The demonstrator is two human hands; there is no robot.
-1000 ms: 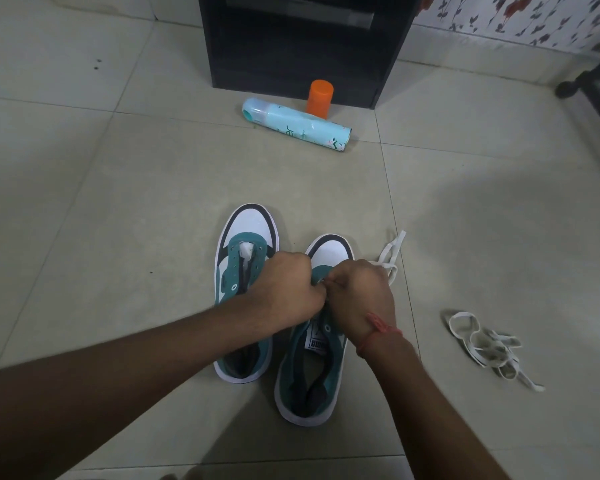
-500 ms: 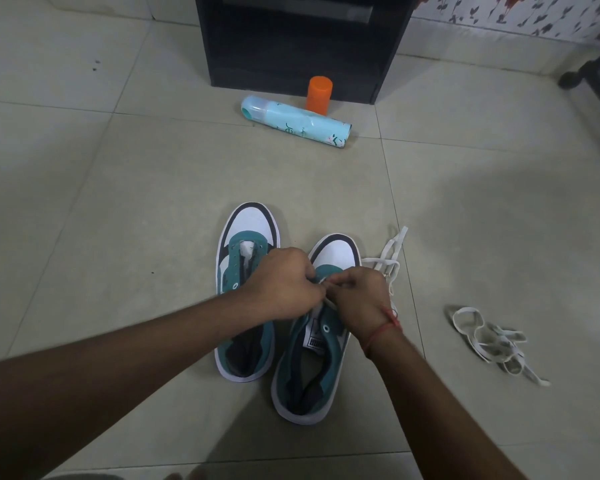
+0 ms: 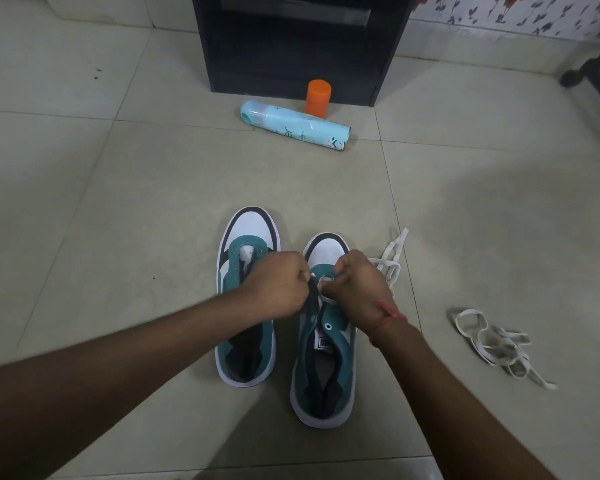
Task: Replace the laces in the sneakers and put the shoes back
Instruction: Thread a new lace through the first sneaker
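Observation:
Two teal and white sneakers stand side by side on the tiled floor, toes pointing away from me. The left sneaker (image 3: 248,317) has no lace in its eyelets. Over the front eyelets of the right sneaker (image 3: 326,362), my left hand (image 3: 278,287) grips the shoe's dark tongue edge. My right hand (image 3: 355,284) pinches a white lace (image 3: 390,258) there, and the lace trails off to the right of the toe. A second white lace (image 3: 492,344) lies loosely bunched on the floor, farther right.
A pale blue spray can (image 3: 297,126) lies on its side ahead, with an orange cup (image 3: 317,98) behind it. A black cabinet (image 3: 298,39) stands at the back. A dark furniture leg (image 3: 596,74) is at the far right.
Both hands have spread slightly apart over the right sneaker's front eyelets, showing a bit of white lace between them. The sneakers and the loose lace have stayed put.

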